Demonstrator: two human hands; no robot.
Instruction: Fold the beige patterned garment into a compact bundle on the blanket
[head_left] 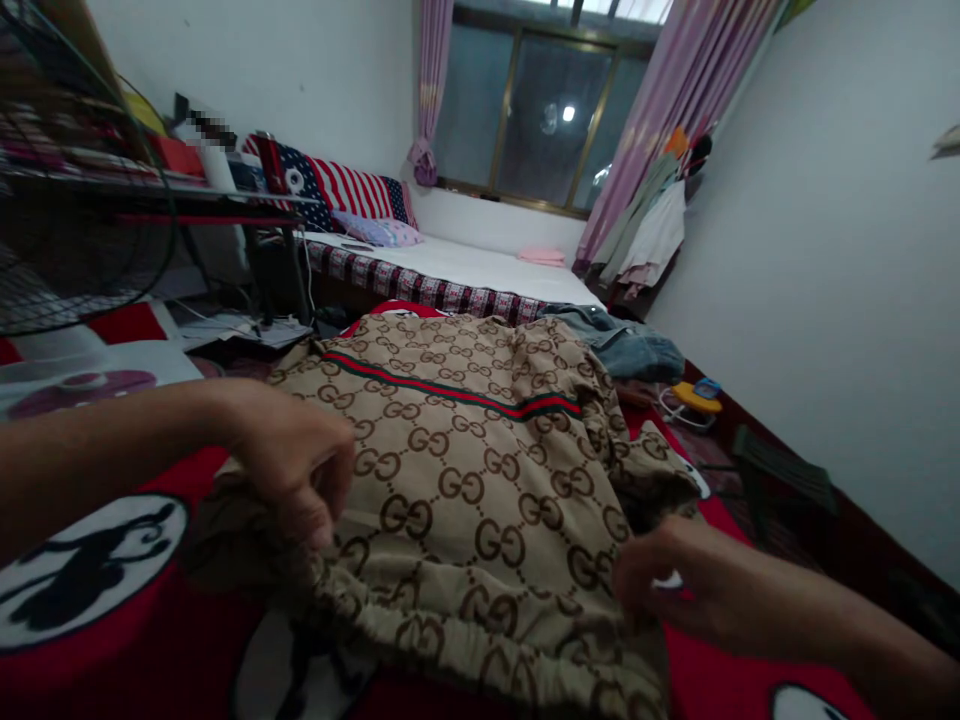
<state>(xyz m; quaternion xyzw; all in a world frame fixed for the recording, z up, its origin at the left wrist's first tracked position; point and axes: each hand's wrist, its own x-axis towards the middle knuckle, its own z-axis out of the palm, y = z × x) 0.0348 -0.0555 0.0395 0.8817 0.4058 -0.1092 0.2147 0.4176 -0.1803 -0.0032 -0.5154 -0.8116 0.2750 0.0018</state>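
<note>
A beige jacket (457, 480) with a brown repeated letter pattern and a green-red-green stripe lies spread out before me, its gathered elastic hem nearest to me. At its left edge is my left hand (296, 455), fingers curled and thumb pointing down, pinched on the fabric just above the hem. My right hand (675, 580) is bent at the jacket's right edge, its curled fingertips on the cloth. The exact fingertip contact is partly hidden on both sides. Under the jacket spreads a red cover (165, 620) with white circles and black figures.
Folded blue denim (615, 340) lies beyond the jacket at the right. Behind stands a bed (465, 265) with a white top. A cluttered desk (225, 200) and a wire fan guard (82, 180) are at the left. A yellow stool (694, 398) stands near the right wall.
</note>
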